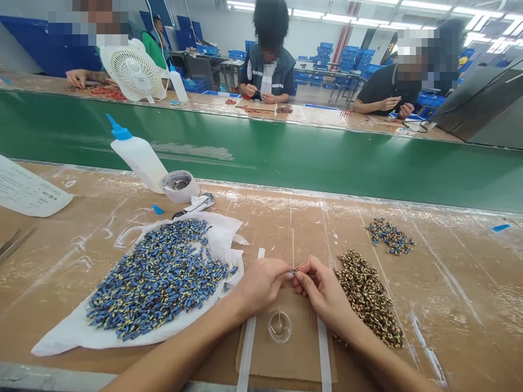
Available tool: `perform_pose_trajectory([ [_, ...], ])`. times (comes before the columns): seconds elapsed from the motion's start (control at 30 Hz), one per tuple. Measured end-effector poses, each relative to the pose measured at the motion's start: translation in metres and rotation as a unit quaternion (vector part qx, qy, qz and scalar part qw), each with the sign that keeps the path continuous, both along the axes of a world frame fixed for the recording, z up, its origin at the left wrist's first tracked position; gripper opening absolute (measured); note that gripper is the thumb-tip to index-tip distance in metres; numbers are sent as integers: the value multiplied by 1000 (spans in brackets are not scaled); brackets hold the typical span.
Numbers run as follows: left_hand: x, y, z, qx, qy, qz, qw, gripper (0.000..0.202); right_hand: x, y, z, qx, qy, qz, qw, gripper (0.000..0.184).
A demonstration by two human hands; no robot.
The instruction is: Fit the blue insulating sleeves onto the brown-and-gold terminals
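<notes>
My left hand (265, 280) pinches a small blue piece (293, 271) over the cardboard pad. Touching the same spot from the other side, my right hand (314, 280) has its thumb and forefinger closed at the piece's end; what exactly they grip is too small to tell. Below both hands stands a little clear cup (280, 326) with a thin stick in it. Many blue, yellow and black pieces (159, 277) lie heaped on a white sheet (73, 337) to the left. Right of my right hand is a heap of small tan and dark pieces (368, 296).
Behind the sheet are a squeeze bottle (141, 160) with a blue nozzle and a tape roll (180, 187). A smaller mixed pile (391, 236) lies at right. Beyond the green belt (286, 152), co-workers sit at another bench with a white fan (133, 71).
</notes>
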State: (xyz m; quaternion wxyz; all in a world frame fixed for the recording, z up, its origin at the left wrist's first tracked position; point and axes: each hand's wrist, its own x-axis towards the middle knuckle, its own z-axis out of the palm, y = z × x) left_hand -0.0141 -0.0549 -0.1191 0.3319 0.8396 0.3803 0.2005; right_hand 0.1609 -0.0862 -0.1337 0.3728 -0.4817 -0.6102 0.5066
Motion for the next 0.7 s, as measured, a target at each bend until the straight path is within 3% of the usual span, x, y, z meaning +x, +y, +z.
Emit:
perform_pose_trajectory([
  [0.1,-16,8,22,-30,-11,42,999,24,10,4,10,26,-27,-42,998,26],
  [0.2,-52,21,49,15,7,179,984,23,52,24,17,63,-76,-147,984,25],
  [0.27,-83,30,61,93,80,296,947,23,94,41,16,76,-127,-223,964,27],
  [0.33,-112,37,64,90,199,348,912,23,137,55,10,79,-187,-299,932,29],
  [0.4,-132,43,59,31,264,349,898,19,171,63,3,74,-238,-360,899,31],
  [0.5,-144,47,44,-35,251,295,921,20,196,66,-5,72,-284,-408,865,32],
  [0.6,-145,49,32,-50,262,260,928,13,200,65,-6,83,-304,-440,841,37],
  [0.7,-146,50,26,-24,280,266,922,5,196,64,-3,96,-302,-445,837,40],
])
